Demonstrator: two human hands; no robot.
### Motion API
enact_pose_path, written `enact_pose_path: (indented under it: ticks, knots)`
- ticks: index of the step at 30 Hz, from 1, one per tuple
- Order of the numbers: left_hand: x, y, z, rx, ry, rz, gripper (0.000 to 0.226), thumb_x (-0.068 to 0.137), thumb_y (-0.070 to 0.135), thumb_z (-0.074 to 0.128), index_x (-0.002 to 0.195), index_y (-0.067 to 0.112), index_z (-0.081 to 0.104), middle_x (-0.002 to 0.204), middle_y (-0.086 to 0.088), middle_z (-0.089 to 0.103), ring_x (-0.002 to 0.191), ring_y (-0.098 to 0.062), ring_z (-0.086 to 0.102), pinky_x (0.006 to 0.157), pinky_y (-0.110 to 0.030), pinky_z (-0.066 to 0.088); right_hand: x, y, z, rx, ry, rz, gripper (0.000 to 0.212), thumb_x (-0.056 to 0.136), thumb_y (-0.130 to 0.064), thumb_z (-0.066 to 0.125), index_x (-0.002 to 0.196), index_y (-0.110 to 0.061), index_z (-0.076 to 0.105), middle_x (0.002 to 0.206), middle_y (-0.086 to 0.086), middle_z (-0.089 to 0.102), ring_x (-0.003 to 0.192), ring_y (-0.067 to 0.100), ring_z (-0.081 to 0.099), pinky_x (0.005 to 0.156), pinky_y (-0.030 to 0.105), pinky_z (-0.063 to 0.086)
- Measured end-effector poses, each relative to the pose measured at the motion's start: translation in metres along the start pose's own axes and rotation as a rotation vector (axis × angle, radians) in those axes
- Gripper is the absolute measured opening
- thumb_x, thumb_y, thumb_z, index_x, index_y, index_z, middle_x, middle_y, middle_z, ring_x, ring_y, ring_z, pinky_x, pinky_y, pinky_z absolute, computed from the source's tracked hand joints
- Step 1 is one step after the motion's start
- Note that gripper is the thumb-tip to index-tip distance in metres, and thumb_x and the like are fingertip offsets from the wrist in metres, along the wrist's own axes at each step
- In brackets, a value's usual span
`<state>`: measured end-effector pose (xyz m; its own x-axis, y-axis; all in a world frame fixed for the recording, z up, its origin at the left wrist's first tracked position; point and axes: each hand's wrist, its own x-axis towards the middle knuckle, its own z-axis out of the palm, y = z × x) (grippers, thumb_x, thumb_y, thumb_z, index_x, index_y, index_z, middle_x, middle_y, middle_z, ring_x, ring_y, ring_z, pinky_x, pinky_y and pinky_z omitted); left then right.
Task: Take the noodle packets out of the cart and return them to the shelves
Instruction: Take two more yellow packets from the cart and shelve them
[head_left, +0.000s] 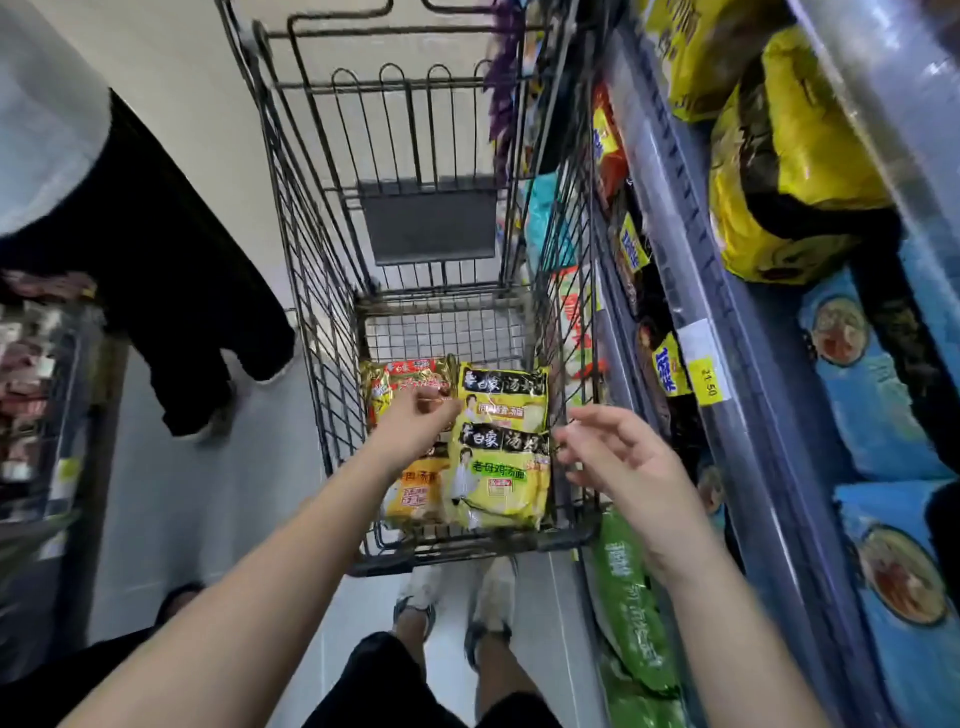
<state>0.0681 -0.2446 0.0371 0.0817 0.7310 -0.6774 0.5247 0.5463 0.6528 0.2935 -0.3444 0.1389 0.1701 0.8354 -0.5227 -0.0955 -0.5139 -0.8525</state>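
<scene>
Neither hand plainly holds a packet. The left hand (415, 423) hangs inside the wire cart (311, 291) with its fingers curled and thumb close to the forefinger. It sits right over the red-and-gold packet (400, 382), and whether it pinches that wrapper or only hovers above it cannot be told. The right hand (618, 457) is spread and relaxed above the cart's right wall, carrying nothing.

Four noodle packets lie flat on the cart floor at its near end. The red-and-gold one and an orange packet (415, 496) lie along the left. A yellow packet (506, 400) and a yellow-green packet (498, 483) lie along the right wall, one beyond the other, so that pair runs along the cart's length.

The shelves (727, 312) stand just beside the cart's right wall. The yellow-green packet lies just left of and below the right hand, so that hand looks best placed for it. The left hand is nearer the red-and-gold one. Any packet must rise over the right wall to reach the shelves.
</scene>
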Motion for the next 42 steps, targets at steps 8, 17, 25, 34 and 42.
enact_pose_path:
  ticks: [8, 17, 25, 34, 42]
  knots:
    - [0.099, -0.021, 0.038, 0.124, -0.041, -0.182, 0.076, 0.089, 0.063, 0.061, 0.144, 0.015, 0.041, 0.138, -0.014, 0.060, 0.125, -0.036, 0.058, 0.113, -0.053, 0.043, 0.042, 0.024, 0.007, -0.054, -0.006, 0.068, 0.035, 0.080, -0.033, 0.076, 0.113, -0.021, 0.072, 0.104, 0.002, 0.079, 0.096, 0.016, 0.075, 0.080, 0.027, 0.061]
    - [0.157, -0.030, 0.060, 0.109, -0.114, -0.324, 0.089, 0.089, 0.050, 0.071, 0.158, 0.018, 0.024, 0.156, -0.019, 0.043, 0.140, -0.041, 0.045, 0.117, -0.059, 0.037, 0.061, 0.038, 0.003, -0.094, 0.017, 0.161, 0.052, 0.067, -0.050, 0.076, 0.113, -0.026, 0.072, 0.107, -0.003, 0.079, 0.102, 0.015, 0.074, 0.091, 0.037, 0.059]
    - [0.180, -0.037, 0.073, 0.084, -0.120, -0.394, 0.092, 0.080, 0.043, 0.083, 0.151, 0.008, 0.036, 0.150, -0.021, 0.049, 0.137, -0.043, 0.047, 0.115, -0.059, 0.039, 0.081, 0.030, 0.002, -0.076, 0.010, 0.187, 0.056, 0.064, -0.051, 0.074, 0.114, -0.027, 0.071, 0.105, -0.006, 0.079, 0.099, 0.012, 0.075, 0.086, 0.031, 0.060]
    - [0.174, -0.027, 0.072, 0.027, -0.097, -0.331, 0.066, 0.083, 0.019, 0.083, 0.137, 0.006, 0.047, 0.117, -0.005, 0.058, 0.086, -0.015, 0.059, 0.105, -0.042, 0.046, 0.097, 0.020, 0.004, -0.078, -0.002, 0.175, 0.045, 0.076, -0.041, 0.076, 0.118, -0.026, 0.071, 0.106, -0.001, 0.078, 0.100, 0.016, 0.075, 0.090, 0.033, 0.062]
    - [0.172, -0.023, 0.069, -0.018, -0.080, -0.271, 0.062, 0.085, 0.021, 0.082, 0.133, 0.012, 0.044, 0.110, -0.002, 0.056, 0.081, -0.012, 0.064, 0.078, -0.027, 0.053, 0.111, 0.014, 0.002, -0.138, -0.024, 0.148, 0.040, 0.075, -0.039, 0.077, 0.113, -0.030, 0.071, 0.104, -0.007, 0.078, 0.099, 0.013, 0.075, 0.089, 0.033, 0.062]
